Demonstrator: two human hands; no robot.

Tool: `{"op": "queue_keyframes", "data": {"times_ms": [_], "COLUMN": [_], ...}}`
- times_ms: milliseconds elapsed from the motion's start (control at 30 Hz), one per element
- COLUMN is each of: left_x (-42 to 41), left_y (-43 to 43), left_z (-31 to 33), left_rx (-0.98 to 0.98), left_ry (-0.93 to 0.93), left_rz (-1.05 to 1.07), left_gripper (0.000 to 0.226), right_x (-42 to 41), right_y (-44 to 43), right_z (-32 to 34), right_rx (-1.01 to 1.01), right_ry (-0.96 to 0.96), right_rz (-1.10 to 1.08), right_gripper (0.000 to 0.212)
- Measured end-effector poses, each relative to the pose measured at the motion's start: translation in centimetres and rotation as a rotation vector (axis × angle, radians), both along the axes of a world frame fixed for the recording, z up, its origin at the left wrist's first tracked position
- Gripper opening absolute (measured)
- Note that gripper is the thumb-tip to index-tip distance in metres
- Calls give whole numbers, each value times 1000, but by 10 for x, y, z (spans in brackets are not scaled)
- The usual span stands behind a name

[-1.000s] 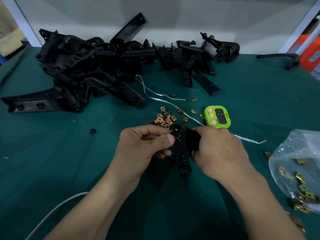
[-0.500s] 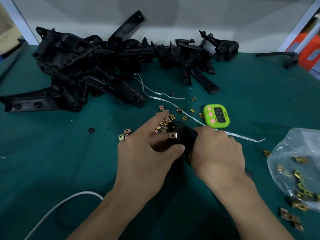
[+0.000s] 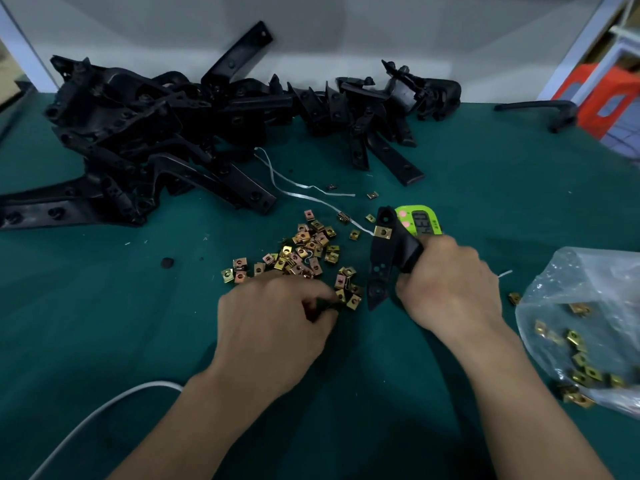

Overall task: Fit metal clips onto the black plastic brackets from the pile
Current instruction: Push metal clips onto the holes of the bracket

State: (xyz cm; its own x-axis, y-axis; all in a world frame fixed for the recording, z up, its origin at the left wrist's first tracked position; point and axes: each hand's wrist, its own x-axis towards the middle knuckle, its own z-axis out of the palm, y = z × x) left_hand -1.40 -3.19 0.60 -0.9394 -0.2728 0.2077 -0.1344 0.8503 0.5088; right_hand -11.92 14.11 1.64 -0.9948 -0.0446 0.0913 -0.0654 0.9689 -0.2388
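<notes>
My right hand grips a black plastic bracket and holds it upright on the green cloth, its lower tip on the cloth. A brass metal clip sits on the bracket near its top end. My left hand is down at the near edge of the loose heap of metal clips, fingers curled; whether they pinch a clip is hidden. The big pile of black brackets lies along the far side of the table.
A green timer lies just behind the held bracket. A clear bag of clips sits at the right. A white cable runs near my left forearm, a white strap beyond the heap. A black handle lies far right.
My left hand has let go of the bracket and dropped left to the clip heap. The right hand has raised the bracket upright, showing the fitted clip.
</notes>
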Motion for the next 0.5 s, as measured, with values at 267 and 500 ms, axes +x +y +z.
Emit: {"op": "queue_keyframes", "data": {"times_ms": [267,500], "left_x": [-6,-10], "left_y": [2,-3], "left_z": [-4,-2], "left_rx": [351,683], "left_ry": [149,135], "left_rz": [100,74], "left_gripper": [10,22], "right_x": [1,6], "right_y": [-1,-7], "right_z": [0,-1], "right_rx": [-6,-36], "right_ry": [-14,-13], "right_rz": [31,81], "right_gripper": [21,21]}}
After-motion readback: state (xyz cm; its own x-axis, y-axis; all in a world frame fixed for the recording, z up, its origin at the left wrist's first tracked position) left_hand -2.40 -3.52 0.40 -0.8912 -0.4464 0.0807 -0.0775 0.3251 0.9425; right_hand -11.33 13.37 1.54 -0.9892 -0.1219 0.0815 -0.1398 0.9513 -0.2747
